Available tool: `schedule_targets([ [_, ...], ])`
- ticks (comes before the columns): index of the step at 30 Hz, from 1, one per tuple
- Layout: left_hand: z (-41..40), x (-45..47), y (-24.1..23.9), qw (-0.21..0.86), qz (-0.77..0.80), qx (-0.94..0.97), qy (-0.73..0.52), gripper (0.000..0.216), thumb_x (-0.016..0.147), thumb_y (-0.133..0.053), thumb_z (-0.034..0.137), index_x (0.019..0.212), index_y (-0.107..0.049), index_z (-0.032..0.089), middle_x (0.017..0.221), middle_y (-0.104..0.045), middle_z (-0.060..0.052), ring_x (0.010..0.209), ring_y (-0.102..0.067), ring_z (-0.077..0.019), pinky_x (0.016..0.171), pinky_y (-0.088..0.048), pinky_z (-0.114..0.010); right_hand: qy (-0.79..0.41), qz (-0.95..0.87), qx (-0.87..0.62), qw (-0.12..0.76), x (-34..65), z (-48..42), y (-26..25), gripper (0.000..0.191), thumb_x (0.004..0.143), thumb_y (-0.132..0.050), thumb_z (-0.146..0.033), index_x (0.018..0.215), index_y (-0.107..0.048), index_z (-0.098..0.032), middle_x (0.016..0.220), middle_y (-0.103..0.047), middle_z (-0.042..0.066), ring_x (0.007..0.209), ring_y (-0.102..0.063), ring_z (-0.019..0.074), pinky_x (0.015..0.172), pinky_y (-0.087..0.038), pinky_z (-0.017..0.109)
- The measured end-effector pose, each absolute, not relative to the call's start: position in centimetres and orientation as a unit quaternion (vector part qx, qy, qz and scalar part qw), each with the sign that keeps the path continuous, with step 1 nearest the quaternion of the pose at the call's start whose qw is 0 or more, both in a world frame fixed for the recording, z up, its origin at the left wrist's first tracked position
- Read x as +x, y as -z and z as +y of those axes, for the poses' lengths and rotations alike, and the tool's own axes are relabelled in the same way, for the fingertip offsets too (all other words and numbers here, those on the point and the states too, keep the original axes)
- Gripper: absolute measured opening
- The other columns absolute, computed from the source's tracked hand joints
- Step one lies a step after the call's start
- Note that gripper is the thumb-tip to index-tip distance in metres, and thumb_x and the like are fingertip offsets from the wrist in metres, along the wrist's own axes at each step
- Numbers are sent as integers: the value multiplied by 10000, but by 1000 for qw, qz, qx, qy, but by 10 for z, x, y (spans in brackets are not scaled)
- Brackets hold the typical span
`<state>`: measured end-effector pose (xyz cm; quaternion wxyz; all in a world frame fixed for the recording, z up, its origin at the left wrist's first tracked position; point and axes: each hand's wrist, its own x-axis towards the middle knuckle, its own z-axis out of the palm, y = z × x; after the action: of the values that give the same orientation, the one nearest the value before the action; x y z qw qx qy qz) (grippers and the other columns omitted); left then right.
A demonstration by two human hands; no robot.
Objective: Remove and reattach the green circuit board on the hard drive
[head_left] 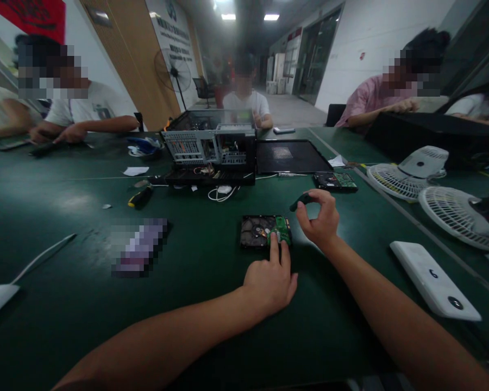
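Note:
A hard drive (257,231) lies flat on the green table (65,260), its green circuit board (282,229) at the right end. My left hand (271,279) rests just in front of it, two fingers stretched forward and pressing on the near right edge of the drive. My right hand (320,217) hovers to the right of the drive, fingers curled in a pinch around the dark handle of a screwdriver (299,202) that points left and down toward the circuit board.
An open computer case (209,142) and its black side panel (291,156) stand further back, with a loose circuit board (335,181) and a yellow-handled tool (140,196) nearby. Two white fans (407,174) and a white device (434,278) lie on the right. Several people sit around the table.

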<state>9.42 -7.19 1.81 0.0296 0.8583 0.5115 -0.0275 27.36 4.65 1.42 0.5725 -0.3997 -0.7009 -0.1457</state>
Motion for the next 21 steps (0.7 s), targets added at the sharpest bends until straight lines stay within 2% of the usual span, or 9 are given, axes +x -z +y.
schedule_targets([
  [4,-71,94,-18,37,511,858,26,807,964,-428,547,1610,-224,109,1668,-26,-253,748,-719,-265,629,-568,-433,170,-695,-405,569,272,45,-17,416,819,-746,-254,1159,-505,-245,1003,-599,52,830,-615,207,759,-556,409],
  [13,-71,93,-21,48,507,860,32,817,965,-414,561,1613,-211,106,1667,-15,-261,756,-722,-272,618,-562,-429,147,-710,-405,557,271,40,-21,359,865,-633,-205,1207,-522,-223,971,-582,53,802,-607,202,778,-543,417],
  [18,-71,93,-19,36,510,859,29,810,969,-421,558,1610,-218,106,1664,-37,-271,767,-727,-266,639,-562,-420,157,-689,-417,572,271,42,-19,367,844,-679,-219,1173,-515,-229,949,-561,43,802,-591,202,772,-545,420],
  [21,-72,94,-17,29,509,860,23,814,967,-431,555,1608,-222,98,1661,-49,-279,764,-728,-270,634,-562,-421,152,-685,-409,584,272,45,-17,380,828,-714,-237,1147,-507,-241,983,-562,54,879,-595,225,796,-553,440],
])
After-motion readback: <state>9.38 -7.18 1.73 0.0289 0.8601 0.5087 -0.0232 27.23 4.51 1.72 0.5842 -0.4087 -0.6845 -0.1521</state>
